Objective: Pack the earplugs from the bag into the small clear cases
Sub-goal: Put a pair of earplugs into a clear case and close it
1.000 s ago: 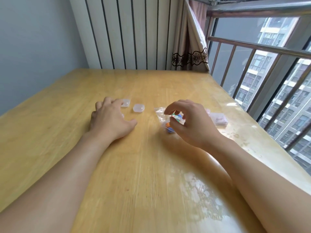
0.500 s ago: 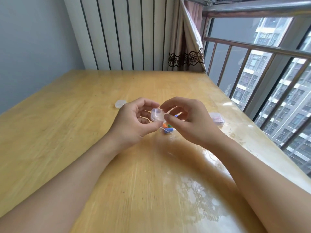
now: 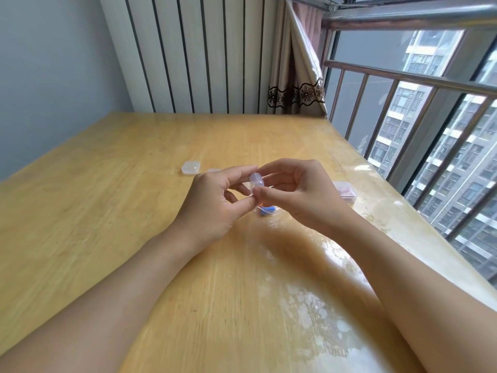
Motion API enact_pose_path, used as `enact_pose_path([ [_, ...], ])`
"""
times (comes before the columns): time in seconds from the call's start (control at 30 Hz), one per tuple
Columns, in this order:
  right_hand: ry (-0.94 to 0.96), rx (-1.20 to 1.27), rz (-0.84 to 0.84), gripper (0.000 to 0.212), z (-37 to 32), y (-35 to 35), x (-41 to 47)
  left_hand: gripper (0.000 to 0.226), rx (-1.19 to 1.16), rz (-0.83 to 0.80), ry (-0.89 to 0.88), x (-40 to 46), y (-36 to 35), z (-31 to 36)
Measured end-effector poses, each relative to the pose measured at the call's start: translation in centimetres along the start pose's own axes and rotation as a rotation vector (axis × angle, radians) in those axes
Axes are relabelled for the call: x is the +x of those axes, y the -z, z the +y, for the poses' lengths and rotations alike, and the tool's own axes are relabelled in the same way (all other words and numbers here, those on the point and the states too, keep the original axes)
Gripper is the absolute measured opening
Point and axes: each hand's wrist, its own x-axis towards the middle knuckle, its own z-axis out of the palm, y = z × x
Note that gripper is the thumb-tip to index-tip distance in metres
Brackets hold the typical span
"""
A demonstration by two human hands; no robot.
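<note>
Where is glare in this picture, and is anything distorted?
Head view: window light glares on the table near the right forearm; the wide lens bends the railing and wall lines; the clear case between the hands stays hard to read.

The left hand [image 3: 212,203] and right hand [image 3: 301,195] were raised together, fingertips pinched, forearms extended forward.

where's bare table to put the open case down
Free: the wide stretch left of the left hand, below the closed case, and the far table toward the wall. Crowded: under the hands, where the earplug bag lies, and by the box beside the right hand.
</note>
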Motion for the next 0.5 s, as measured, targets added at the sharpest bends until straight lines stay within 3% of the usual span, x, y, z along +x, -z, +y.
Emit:
enact_pose_path([
  [0.23, -0.074, 0.085, -0.040, 0.024, -1.1, 0.2, -0.4, 0.038, -0.319, -0.109, 0.191, 0.0, 0.5, 0.7],
  [0.33, -0.090, 0.093, -0.059, 0.025, -1.4, 0.4, -0.5, 0.049, -0.338, -0.138, 0.218, 0.0, 0.9, 0.9],
  [0.5, -0.102, 0.072, -0.103, 0.020, -1.2, 0.3, -0.6, 0.047, -0.304, -0.225, 0.238, 0.0, 1.3, 1.2],
])
